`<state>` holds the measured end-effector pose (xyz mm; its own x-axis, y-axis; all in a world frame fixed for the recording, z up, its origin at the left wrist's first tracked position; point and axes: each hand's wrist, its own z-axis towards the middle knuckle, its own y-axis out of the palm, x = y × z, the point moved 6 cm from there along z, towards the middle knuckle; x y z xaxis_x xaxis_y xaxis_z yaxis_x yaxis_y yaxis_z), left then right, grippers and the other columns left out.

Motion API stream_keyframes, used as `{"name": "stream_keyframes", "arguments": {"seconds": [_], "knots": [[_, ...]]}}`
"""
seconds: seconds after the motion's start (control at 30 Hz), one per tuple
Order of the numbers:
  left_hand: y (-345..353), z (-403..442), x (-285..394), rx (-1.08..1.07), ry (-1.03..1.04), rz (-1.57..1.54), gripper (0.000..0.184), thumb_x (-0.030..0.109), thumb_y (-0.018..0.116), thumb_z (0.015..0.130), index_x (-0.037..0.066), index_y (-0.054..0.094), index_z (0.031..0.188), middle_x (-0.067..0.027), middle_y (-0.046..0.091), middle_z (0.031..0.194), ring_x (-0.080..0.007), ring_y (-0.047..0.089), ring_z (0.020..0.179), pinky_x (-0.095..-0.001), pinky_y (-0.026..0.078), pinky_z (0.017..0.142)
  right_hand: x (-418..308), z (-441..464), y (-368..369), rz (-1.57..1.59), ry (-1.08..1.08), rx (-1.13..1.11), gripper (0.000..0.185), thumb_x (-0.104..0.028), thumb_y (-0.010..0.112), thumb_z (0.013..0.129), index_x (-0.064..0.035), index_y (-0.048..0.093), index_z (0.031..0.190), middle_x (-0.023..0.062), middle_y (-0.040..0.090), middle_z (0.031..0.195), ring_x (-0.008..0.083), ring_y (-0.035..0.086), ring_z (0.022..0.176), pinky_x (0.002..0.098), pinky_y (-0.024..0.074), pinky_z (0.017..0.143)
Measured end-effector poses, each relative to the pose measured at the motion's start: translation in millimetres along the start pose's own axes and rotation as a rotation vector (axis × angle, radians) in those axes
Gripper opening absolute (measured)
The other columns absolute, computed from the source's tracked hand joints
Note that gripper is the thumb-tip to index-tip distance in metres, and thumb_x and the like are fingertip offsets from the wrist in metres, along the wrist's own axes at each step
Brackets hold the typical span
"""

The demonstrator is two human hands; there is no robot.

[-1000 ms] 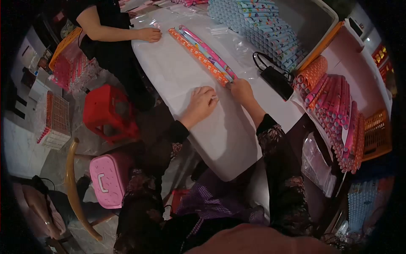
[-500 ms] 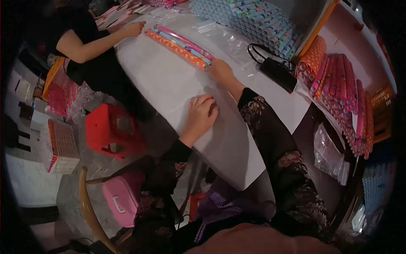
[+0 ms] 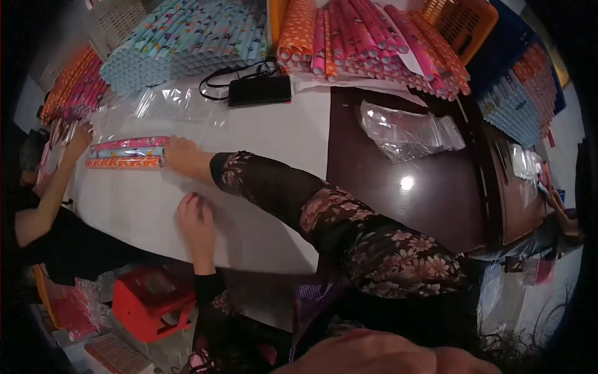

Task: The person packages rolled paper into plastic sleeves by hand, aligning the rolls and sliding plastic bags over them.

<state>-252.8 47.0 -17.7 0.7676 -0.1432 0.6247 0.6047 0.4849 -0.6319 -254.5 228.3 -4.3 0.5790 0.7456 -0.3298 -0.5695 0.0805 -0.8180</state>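
Three patterned rolls (image 3: 128, 153) lie together at the left of the frame, the right hand (image 3: 185, 156) at their right end.
The pink, blue and orange rolls sit side by side on the white sheet (image 3: 131, 212), seemingly already gathered in clear plastic; whether its end is closed cannot be told. The right fingers curl in at that end, but whether they pinch is hidden. The left hand (image 3: 196, 224) rests nearer the wearer, fingers loosely bent and slightly apart, holding nothing. Another person's hand (image 3: 79, 138) is near the left end. Apparently unbundled, blue rolls (image 3: 187, 43) heap at upper left and pink rolls (image 3: 367, 34) at upper centre; clear bags (image 3: 405, 131) lie right of centre.
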Motion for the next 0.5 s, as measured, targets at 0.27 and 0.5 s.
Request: {"name": "stream_keyframes", "arguments": {"seconds": [0.27, 0.5], "knots": [[39.3, 15.4, 2.1, -0.033, 0.106, 0.132, 0.02, 0.012, 0.063, 0.087, 0.001, 0.064, 0.104, -0.013, 0.06, 0.119, -0.0336, 0.053, 0.112, -0.0431, 0.039, 0.1, 44.2, -69.9, -91.8, -0.134, -0.092, -0.004, 0.048, -0.03, 0.07, 0.082, 0.0044, 0.057, 0.113, 0.0198, 0.057, 0.11, 0.0353, 0.056, 0.104, 0.0426, 0.0476, 0.084], [0.2, 59.3, -3.6, -0.01, 0.137, 0.218, 0.019, 0.016, 0.064, 0.088, 0.005, 0.066, 0.104, -0.0092, 0.061, 0.121, -0.0313, 0.055, 0.112, -0.0422, 0.04, 0.098, 82.9, -154.3, -232.4, -0.129, -0.1, -0.066, 0.024, -0.024, 0.069, 0.083, -0.0052, 0.067, 0.097, 0.0151, 0.062, 0.101, 0.0339, 0.059, 0.101, 0.0457, 0.0463, 0.086]]}}
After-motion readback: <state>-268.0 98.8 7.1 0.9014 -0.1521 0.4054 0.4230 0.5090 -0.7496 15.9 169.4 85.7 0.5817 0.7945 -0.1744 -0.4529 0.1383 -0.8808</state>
